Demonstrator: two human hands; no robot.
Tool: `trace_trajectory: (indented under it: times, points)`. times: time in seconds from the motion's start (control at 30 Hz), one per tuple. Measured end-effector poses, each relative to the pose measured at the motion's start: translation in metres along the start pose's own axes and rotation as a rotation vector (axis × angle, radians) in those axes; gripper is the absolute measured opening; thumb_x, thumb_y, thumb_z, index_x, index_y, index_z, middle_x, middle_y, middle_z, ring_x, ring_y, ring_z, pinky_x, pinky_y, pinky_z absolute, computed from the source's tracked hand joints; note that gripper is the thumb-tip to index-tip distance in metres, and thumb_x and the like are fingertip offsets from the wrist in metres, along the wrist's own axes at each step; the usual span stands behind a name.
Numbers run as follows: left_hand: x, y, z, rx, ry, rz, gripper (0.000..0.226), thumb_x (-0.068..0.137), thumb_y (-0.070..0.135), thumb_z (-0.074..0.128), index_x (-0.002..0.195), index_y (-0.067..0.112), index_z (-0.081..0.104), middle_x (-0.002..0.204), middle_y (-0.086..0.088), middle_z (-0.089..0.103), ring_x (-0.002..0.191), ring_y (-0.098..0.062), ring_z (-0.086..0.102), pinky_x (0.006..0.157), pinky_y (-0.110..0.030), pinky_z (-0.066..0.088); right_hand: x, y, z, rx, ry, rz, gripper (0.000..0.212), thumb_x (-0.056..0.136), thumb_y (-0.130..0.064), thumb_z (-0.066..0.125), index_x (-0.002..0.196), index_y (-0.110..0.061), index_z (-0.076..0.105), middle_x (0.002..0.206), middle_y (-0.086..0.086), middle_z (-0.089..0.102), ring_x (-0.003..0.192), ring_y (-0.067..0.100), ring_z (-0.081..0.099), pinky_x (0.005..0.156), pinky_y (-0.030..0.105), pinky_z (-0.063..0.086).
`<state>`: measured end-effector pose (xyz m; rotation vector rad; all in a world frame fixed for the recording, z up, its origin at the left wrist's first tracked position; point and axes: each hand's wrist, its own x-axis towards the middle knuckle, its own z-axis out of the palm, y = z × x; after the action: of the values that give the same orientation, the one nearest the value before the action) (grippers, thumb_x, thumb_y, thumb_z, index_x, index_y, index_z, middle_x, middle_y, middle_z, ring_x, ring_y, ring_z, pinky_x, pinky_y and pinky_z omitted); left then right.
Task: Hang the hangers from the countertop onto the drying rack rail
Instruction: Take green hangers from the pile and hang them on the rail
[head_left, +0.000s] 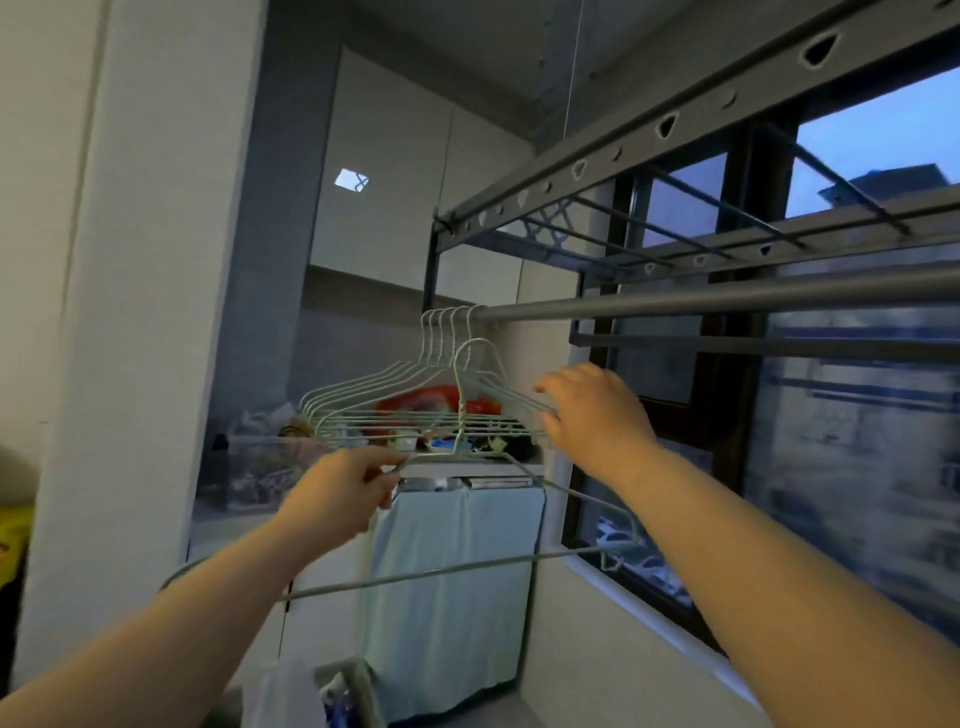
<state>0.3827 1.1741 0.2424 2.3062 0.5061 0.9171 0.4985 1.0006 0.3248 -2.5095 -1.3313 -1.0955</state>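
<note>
Several pale green wire hangers (363, 395) hang by their hooks at the left end of the grey round rail (727, 299) of the drying rack. My left hand (343, 493) pinches one more pale green hanger (467, 566) by its shoulder; it is held up below the rail, its hook (475, 348) raised just under the rail and its bottom bar sloping toward me. My right hand (592, 415) reaches to the right ends of the hanging hangers, fingers curled around their wires.
A perforated rack frame (670, 124) runs overhead, with a second lower bar (779, 345) to the right. The window (857, 415) fills the right side. A cluttered shelf (457, 467) with a pale blue cloth (452, 597) under it stands ahead. A white wall (130, 312) is at left.
</note>
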Motion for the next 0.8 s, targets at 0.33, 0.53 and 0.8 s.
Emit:
trace_trajectory:
  times: [0.33, 0.53, 0.8]
  points:
    - [0.127, -0.005, -0.020, 0.068, 0.057, 0.143, 0.030, 0.093, 0.011, 0.046, 0.119, 0.012, 0.061, 0.086, -0.009, 0.061, 0.062, -0.018, 0.050, 0.058, -0.027, 0.038, 0.097, 0.008, -0.002, -0.620, 0.000, 0.144, 0.038, 0.097, -0.010, 0.031, 0.135, -0.006, 0.035, 0.140, 0.015, 0.037, 0.134, 0.032, 0.026, 0.114, 0.045, 0.014]
    - [0.161, 0.001, 0.005, -0.028, 0.019, 0.132, 0.030, 0.094, 0.010, 0.044, 0.120, 0.013, 0.059, 0.068, -0.002, 0.058, 0.055, -0.016, 0.047, 0.053, -0.024, 0.038, 0.103, 0.021, 0.003, -0.659, -0.005, 0.230, 0.041, 0.095, -0.010, 0.040, 0.135, -0.005, 0.031, 0.129, 0.015, 0.048, 0.117, 0.031, 0.046, 0.095, 0.038, 0.035]
    - [0.189, 0.011, 0.024, -0.204, 0.004, 0.096, 0.036, 0.095, 0.010, 0.041, 0.130, 0.011, 0.049, 0.065, -0.002, 0.053, 0.050, -0.016, 0.047, 0.045, -0.024, 0.038, 0.096, 0.037, 0.005, -0.670, 0.057, 0.144, 0.039, 0.096, -0.011, 0.036, 0.135, -0.007, 0.032, 0.129, 0.012, 0.047, 0.114, 0.028, 0.047, 0.090, 0.035, 0.035]
